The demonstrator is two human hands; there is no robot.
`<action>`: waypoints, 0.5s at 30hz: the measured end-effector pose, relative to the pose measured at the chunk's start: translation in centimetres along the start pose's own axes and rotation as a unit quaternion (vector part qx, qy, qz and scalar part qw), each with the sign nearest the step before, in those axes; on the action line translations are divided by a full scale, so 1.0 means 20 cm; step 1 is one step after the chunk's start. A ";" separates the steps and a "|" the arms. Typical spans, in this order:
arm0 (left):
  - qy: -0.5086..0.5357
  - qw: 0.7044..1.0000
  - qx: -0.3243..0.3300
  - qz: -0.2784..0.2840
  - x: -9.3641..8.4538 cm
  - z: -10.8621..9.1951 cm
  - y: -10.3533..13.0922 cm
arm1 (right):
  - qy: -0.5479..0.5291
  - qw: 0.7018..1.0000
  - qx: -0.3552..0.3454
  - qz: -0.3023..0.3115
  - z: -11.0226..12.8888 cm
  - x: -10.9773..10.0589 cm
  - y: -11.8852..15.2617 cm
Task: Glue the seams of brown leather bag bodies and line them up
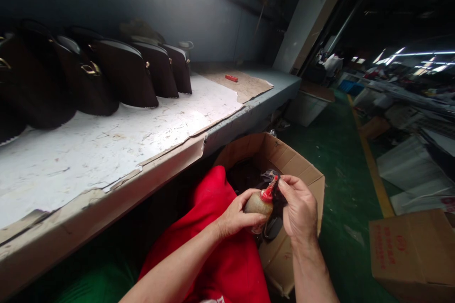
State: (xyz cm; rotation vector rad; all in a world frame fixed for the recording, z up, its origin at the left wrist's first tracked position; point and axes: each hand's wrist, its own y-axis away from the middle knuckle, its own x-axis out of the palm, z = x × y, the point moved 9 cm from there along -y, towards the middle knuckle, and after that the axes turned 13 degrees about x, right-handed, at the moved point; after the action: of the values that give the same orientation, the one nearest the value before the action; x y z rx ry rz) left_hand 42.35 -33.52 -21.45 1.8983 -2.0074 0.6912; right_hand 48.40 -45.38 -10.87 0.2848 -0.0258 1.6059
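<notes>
My left hand (239, 213) is wrapped round a small rounded bottle (256, 204) of cloudy, yellowish look, held over my lap. The bottle's neck is red (267, 193), with a thin red-tipped piece slanting up from it. At that tip my right hand (297, 203) is closed, thumb and forefinger pinched together beside the piece. Dark material shows just below these fingers; whether they grip it or the red tip is too small to tell. Both hands are above an open cardboard box (302, 170) with dark contents.
Dark brown bags (124, 73) stand in a row on the paper-covered table (142, 144) at left. A red object (231, 78) lies farther back. A closed carton (412, 251) sits on the green floor at right. Someone in white (333, 64) is far off.
</notes>
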 end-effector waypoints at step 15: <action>-0.016 1.000 -0.010 0.009 0.02 -0.01 0.00 | 0.047 0.998 -0.029 -0.023 0.01 -0.07 0.03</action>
State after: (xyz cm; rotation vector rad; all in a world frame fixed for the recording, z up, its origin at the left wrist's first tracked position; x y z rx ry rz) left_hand 42.28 -33.67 -21.04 1.8944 -2.0447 0.6463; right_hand 47.83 -46.85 -10.80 0.1632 0.0065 1.5676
